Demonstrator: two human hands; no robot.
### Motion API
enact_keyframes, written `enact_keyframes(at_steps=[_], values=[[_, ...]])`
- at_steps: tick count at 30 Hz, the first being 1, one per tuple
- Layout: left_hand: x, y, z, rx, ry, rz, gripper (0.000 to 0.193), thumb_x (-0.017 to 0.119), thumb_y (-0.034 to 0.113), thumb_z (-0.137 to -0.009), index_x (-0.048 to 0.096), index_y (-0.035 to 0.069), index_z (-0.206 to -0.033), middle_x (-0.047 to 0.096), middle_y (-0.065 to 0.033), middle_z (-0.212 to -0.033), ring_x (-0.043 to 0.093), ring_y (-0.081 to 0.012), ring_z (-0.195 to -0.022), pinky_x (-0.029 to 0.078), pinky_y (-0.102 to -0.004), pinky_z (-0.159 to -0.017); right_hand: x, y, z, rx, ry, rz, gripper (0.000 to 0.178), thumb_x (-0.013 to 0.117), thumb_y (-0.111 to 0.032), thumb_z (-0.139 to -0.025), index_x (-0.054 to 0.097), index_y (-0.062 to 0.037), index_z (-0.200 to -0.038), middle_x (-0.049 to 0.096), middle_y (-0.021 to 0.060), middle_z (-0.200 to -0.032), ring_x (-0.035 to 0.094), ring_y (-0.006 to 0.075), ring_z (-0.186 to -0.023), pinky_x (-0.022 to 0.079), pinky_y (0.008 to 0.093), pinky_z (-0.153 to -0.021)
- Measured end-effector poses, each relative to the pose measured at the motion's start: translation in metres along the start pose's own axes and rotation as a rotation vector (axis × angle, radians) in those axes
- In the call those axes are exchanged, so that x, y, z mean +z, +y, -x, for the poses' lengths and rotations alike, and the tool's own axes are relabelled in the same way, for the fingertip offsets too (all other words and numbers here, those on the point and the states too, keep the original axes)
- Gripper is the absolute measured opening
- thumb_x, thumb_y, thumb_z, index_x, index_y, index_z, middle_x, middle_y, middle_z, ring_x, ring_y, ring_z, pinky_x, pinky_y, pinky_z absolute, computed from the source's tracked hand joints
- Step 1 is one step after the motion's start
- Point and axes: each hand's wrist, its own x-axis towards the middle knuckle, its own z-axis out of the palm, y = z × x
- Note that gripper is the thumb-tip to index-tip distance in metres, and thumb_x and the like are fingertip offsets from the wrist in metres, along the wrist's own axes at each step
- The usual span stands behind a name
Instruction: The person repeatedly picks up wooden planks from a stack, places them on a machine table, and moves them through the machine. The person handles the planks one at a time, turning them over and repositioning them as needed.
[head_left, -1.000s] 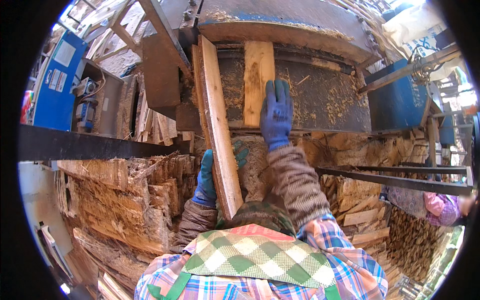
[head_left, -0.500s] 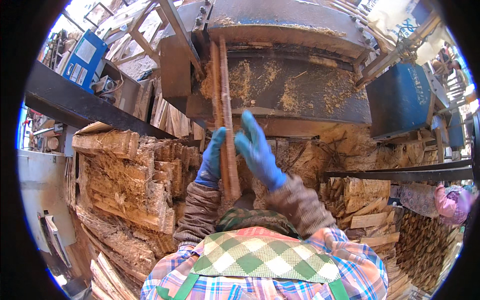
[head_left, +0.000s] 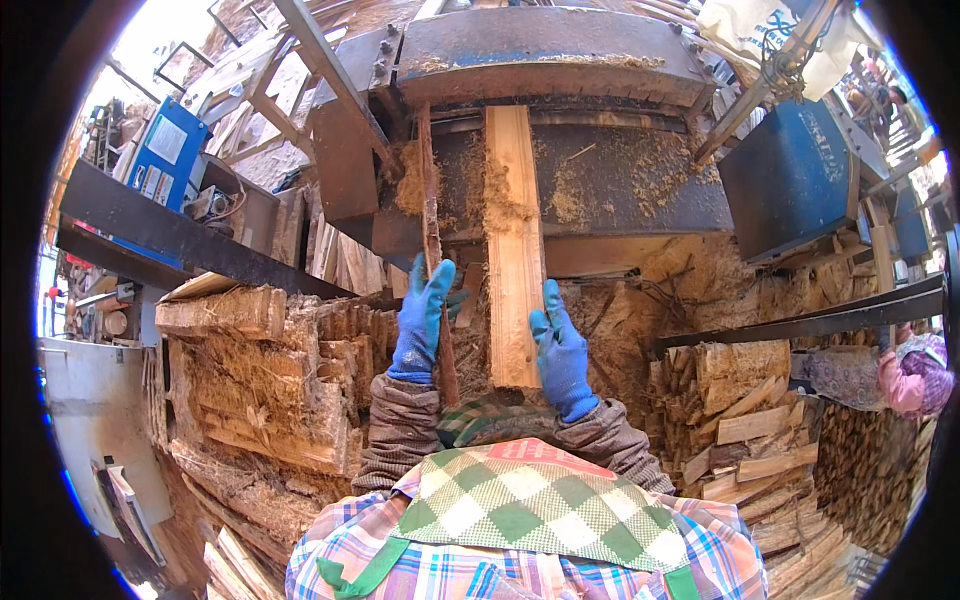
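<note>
My left hand (head_left: 425, 322), in a blue and teal glove, is closed around a thin, bark-edged wood strip (head_left: 431, 190), with some fingertips showing past its right side. A pale wooden board (head_left: 513, 250) lies flat to the right of the strip. Its far end reaches the opening of a rusty machine (head_left: 540, 45) and its near end sticks out toward me. Gripping the board's right edge is my right hand (head_left: 565, 360), gloved alike. Its thumb laps over the edge and the index finger runs along the side; the other fingers are hidden.
Sawdust covers parts of the dark machine bed (head_left: 630, 190). Rough wood stands stacked at left (head_left: 260, 380) and right (head_left: 750, 420). A dark metal rail (head_left: 200, 230) crosses at left and another rail (head_left: 800, 325) at right. Blue machine housings flank the bed. Another person (head_left: 915, 375) is at far right.
The board and strip, side by side on edge before, are now apart. The board has turned flat and moved right. My right hand has come down to its edge; my left stays at the strip.
</note>
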Motion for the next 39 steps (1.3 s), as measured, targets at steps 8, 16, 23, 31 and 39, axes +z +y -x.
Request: enact_keyframes(at_steps=[8, 16, 23, 31, 39], values=[[-0.004, -0.028, -0.020, 0.160, 0.174, -0.162, 0.073, 0.074, 0.024, -0.099, 0.039, 0.012, -0.161, 0.050, -0.0090, -0.155, 0.055, -0.0179, -0.122, 0.049, -0.0303, -0.099, 0.008, 0.028, -0.043, -0.016, 0.095, -0.072, 0.053, 0.050, -0.002, -0.107, 0.046, -0.0147, -0.158, 0.063, 0.0071, -0.102, 0.053, 0.0110, -0.076, 0.052, 0.0234, -0.081], [-0.008, -0.046, -0.021, 0.157, 0.185, -0.056, 0.070, 0.073, 0.017, -0.100, 0.039, 0.015, -0.162, 0.057, -0.0034, -0.145, 0.057, -0.0074, -0.096, 0.050, -0.0224, -0.081, 0.022, -0.032, -0.156, -0.084, 0.217, 0.314, 0.031, 0.063, -0.013, -0.103, 0.066, -0.0031, -0.132, 0.063, 0.0152, -0.113, 0.064, 0.0225, -0.089, 0.060, 0.0353, -0.080], [-0.003, -0.031, -0.017, 0.057, 0.145, -0.074, 0.070, 0.073, 0.019, -0.101, 0.040, 0.014, -0.162, 0.055, 0.0012, -0.147, 0.052, -0.0050, -0.092, 0.046, -0.0194, -0.078, 0.036, -0.012, -0.255, -0.130, 0.645, 0.421, 0.035, 0.062, -0.028, -0.103, 0.066, -0.0086, -0.132, 0.064, 0.0240, -0.123, 0.067, 0.0359, -0.111, 0.057, 0.0484, -0.092], [0.003, -0.022, -0.017, 0.034, 0.098, -0.068, 0.063, 0.067, 0.026, -0.104, 0.041, 0.011, -0.159, 0.047, -0.0086, -0.158, 0.047, -0.0188, -0.136, 0.042, -0.0336, -0.113, 0.015, -0.046, -0.223, -0.085, 0.246, 0.237, 0.047, 0.058, -0.038, -0.106, 0.061, -0.0071, -0.142, 0.060, 0.0218, -0.140, 0.059, 0.0346, -0.130, 0.050, 0.0452, -0.110], [0.065, -0.069, -0.008, 0.172, 0.067, -0.222, 0.059, 0.063, 0.032, -0.106, 0.043, 0.018, -0.160, 0.067, -0.0089, -0.137, 0.068, -0.0119, -0.085, 0.056, -0.0249, -0.074, -0.040, 0.058, -0.027, 0.230, -0.348, -0.204, 0.057, 0.070, -0.043, -0.100, 0.062, 0.0008, -0.136, 0.070, 0.0113, -0.118, 0.062, 0.0195, -0.105, 0.050, 0.0354, -0.093]])
